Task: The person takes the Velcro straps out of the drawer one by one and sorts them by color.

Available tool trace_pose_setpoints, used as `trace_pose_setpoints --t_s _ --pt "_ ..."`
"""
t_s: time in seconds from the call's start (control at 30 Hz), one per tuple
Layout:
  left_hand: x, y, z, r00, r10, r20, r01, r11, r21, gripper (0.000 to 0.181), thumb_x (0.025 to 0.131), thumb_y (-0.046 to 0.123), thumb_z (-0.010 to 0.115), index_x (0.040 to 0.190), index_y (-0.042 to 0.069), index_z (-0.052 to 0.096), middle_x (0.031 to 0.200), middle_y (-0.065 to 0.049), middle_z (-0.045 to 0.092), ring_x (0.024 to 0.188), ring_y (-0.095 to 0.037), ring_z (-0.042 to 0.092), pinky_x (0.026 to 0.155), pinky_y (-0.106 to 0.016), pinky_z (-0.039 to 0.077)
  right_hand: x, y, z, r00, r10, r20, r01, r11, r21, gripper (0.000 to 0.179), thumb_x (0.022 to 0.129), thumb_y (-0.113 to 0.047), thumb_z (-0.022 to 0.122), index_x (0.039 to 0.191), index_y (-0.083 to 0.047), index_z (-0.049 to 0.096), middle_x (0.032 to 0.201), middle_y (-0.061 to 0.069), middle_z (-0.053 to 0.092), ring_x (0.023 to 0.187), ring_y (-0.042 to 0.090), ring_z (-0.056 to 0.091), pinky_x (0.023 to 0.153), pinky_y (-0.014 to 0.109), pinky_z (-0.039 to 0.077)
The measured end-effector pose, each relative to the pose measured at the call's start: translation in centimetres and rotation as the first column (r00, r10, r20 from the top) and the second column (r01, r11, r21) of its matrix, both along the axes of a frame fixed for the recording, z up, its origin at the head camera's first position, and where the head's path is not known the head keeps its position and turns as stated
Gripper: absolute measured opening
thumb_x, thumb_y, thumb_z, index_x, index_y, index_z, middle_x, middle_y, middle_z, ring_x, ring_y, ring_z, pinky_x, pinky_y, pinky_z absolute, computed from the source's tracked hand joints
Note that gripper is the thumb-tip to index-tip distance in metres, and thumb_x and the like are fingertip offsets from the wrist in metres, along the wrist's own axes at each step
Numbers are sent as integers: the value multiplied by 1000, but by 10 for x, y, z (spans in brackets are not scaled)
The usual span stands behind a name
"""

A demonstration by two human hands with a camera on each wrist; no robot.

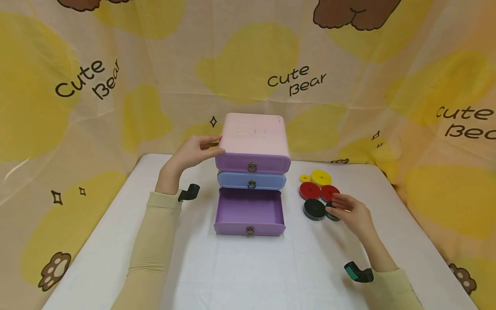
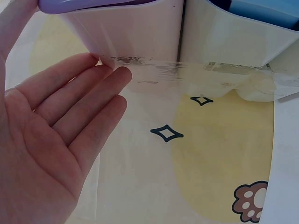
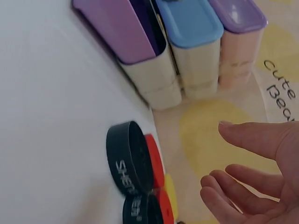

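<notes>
A small three-tier drawer cabinet (image 1: pixel 253 135) with a pale pink top stands mid-table. Its bottom purple drawer (image 1: pixel 249 228) is pulled out and holds nothing. The blue middle drawer (image 1: pixel 252 181) and purple top drawer are in. My left hand (image 1: pixel 195 150) rests against the cabinet's upper left side, thumb near the front edge, fingers nearly straight in the left wrist view. My right hand (image 1: pixel 352 213) hovers over the round discs at the right, fingers relaxed and holding nothing. Nearest it is the smaller black disc (image 1: pixel 332 213), partly hidden by the fingers; the larger black disc (image 1: pixel 314 209) lies beside it.
Behind the black discs lie two red discs (image 1: pixel 309 190) and two yellow discs (image 1: pixel 321 177) of different sizes. A white cloth covers the table (image 1: pixel 248 271). A printed yellow curtain (image 1: pixel 248 64) hangs close behind the cabinet and along both sides.
</notes>
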State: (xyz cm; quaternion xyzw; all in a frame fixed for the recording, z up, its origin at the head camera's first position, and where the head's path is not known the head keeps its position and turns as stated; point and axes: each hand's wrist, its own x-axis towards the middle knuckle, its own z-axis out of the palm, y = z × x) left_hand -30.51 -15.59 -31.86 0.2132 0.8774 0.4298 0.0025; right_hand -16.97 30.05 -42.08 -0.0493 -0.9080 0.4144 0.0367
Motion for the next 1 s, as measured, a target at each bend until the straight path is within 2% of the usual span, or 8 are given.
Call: trace_pose_setpoints --t_s 0.13,0.43,0.83,1.0 --pt "-1 0 -1 1000 -2 -1 2 1000 4 74 74 58 72 136 21 54 137 -1 55 121 -22 57 100 -43 46 6 -14 2 998 55 -7 -56 997 -45 58 85 -38 70 131 -5 54 123 18 62 111 33 61 82 20 54" --pt "-3 0 -4 1000 -10 -3 10 1000 16 72 75 56 72 136 20 54 137 -1 55 121 -21 57 100 -43 46 15 -43 6 989 146 -19 -148 980 -131 53 81 -30 75 123 -4 59 118 18 64 104 29 65 81 19 54" --pt "-3 -1 -2 1000 -7 -8 7 1000 5 70 77 55 72 136 21 54 137 -1 55 120 -19 57 100 -41 46 23 -78 4 960 280 -28 -280 939 -201 43 78 -29 78 114 -10 65 112 16 67 95 20 68 78 23 56" --pt "-3 -1 -3 1000 2 -4 -2 1000 1 72 75 58 71 136 23 54 137 0 55 120 -19 58 99 -42 47 24 -88 1 944 329 -20 -325 919 -223 39 79 -25 78 112 -8 67 109 13 69 92 17 69 78 22 56"
